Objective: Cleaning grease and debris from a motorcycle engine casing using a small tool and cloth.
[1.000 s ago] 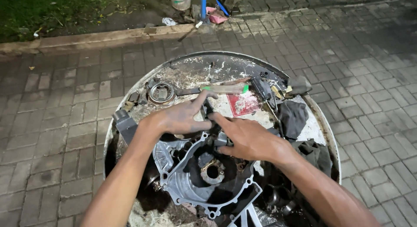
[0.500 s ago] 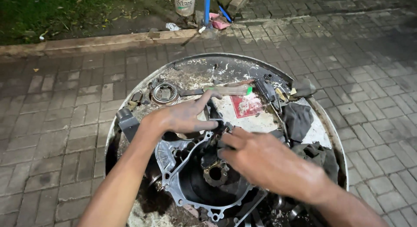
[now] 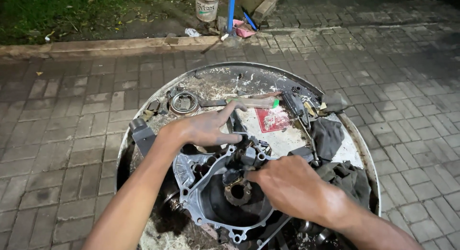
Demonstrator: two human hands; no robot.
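Grey cast-metal engine casing [image 3: 206, 202], open side up, lying near the middle-front of a round, grimy metal worktop [image 3: 357, 140]. Inside its hollow, a dark toothed gear [image 3: 238, 192] low in the well. At the casing's upper rim, a cluster of dark small parts [image 3: 249, 154], blurred and hard to tell apart.

Right hand [image 3: 292, 185] over the casing's right side, fingers curled together against the dark parts at the rim; grip closed there, though exactly which piece sits in it cannot be told. Left hand [image 3: 203, 128] flat-ish at the casing's upper-left edge, fingers spread apart and extended, forefinger stretched toward the back of the worktop, nothing clamped.

Around the casing: a round bearing ring [image 3: 183, 102] at the back left, a pale-handled tool with a green tip [image 3: 258, 102] lying crosswise just behind the left forefinger, a red card [image 3: 270, 119] under white smears, a dark screwdriver-like tool [image 3: 299, 113] to its right, dark rags [image 3: 335, 154] heaped at the right edge, a grey block-shaped part [image 3: 141, 135] at the left rim.

Worktop surface scratched, streaked with white paint or residue and black grease. Beneath and all around, paving of grey rectangular bricks [image 3: 67, 130]. Farther back, a concrete kerb [image 3: 96, 46], then grass [image 3: 57, 10], a pale bucket [image 3: 207, 5], a blue upright pole [image 3: 231, 10] and some pink litter [image 3: 244, 29]. Outdoors, dim light, darker toward the upper right.
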